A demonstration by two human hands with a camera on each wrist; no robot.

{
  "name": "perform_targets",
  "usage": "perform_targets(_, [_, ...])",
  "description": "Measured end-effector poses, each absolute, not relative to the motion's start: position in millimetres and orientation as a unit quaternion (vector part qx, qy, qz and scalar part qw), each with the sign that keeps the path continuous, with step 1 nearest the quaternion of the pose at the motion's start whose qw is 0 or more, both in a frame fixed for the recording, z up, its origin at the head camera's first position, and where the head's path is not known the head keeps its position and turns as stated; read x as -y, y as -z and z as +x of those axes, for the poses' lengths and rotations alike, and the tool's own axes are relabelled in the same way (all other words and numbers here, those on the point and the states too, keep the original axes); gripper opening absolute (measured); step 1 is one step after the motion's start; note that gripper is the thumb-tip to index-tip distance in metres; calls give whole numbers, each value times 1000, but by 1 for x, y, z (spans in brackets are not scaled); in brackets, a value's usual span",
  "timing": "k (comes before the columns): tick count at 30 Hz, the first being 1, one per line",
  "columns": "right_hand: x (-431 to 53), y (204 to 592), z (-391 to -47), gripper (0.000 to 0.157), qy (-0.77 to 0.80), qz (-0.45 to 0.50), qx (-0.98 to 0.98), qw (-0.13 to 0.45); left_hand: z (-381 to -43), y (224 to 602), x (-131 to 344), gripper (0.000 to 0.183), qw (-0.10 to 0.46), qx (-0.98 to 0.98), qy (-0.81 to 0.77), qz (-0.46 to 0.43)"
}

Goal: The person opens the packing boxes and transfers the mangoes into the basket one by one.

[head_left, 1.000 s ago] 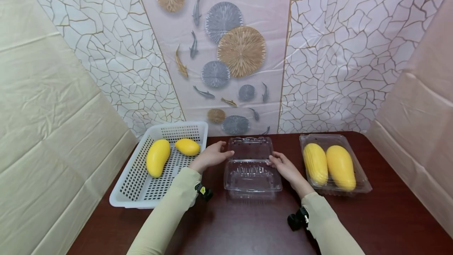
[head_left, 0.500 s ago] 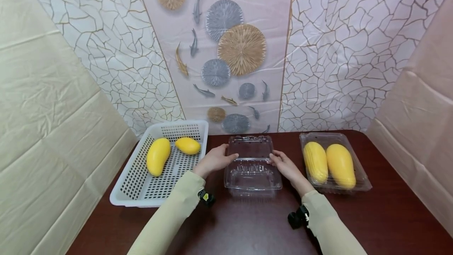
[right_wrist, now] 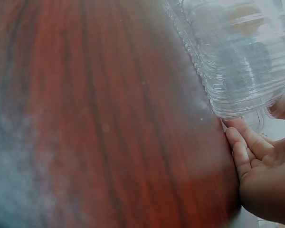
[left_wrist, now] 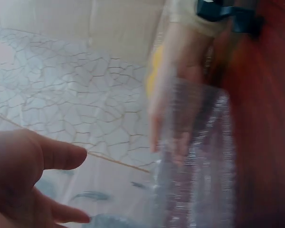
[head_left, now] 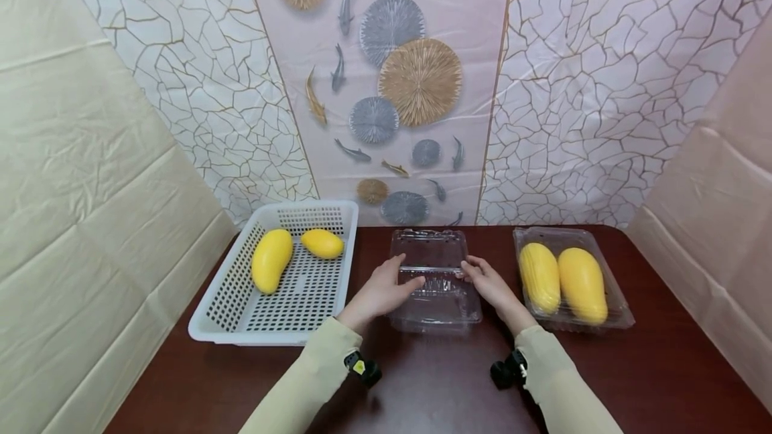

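An opened clear plastic clamshell container (head_left: 437, 303) stands mid-table, its lid (head_left: 429, 250) folded back toward the wall. My right hand (head_left: 491, 286) pinches its right edge near the hinge; in the right wrist view that hand's fingers (right_wrist: 247, 142) are bent beside the clear plastic. Over the container's left side hovers my left hand (head_left: 382, 290), thumb and fingers spread. The left wrist view shows the left thumb (left_wrist: 61, 153) apart from the fingers, with nothing between them. Whether the left hand touches the plastic in the head view cannot be told.
At left, a white perforated basket (head_left: 202, 330) holds a larger yellow mango (head_left: 271, 261) and a smaller mango (head_left: 323, 244). Another clear container (head_left: 621, 317) at right holds two large yellow fruits (head_left: 582, 285). A patterned backdrop (head_left: 543, 153) borders the dark red table (head_left: 440, 387).
My left hand has moved right and toward the body, from beside the lid to over the container's left part. The right hand has stayed at the container's right edge.
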State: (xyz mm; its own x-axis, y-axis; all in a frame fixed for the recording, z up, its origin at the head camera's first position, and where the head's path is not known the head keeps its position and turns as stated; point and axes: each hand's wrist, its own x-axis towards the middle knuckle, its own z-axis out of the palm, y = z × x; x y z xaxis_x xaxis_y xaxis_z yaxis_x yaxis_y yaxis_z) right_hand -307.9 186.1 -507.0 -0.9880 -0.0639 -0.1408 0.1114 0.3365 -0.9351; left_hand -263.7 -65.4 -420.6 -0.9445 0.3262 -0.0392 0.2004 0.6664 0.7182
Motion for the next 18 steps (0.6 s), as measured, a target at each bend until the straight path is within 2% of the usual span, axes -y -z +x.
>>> perform_targets(4, [-185,506,-307,74,575,10,-815,72,-257,434,69,81,60,-909,-384,152])
perform_targets(8, [-184,505,-306,67,579,11,-812,75,-249,443,74,83,56,-906,-392,152])
perform_targets(13, [-184,505,-306,65,576,11,-814,78,-246,456,80,75,55,-903,-404,135])
perform_targets(18, [-184,504,-304,69,564,10,-822,78,-247,471,82,68,57,-884,-445,133])
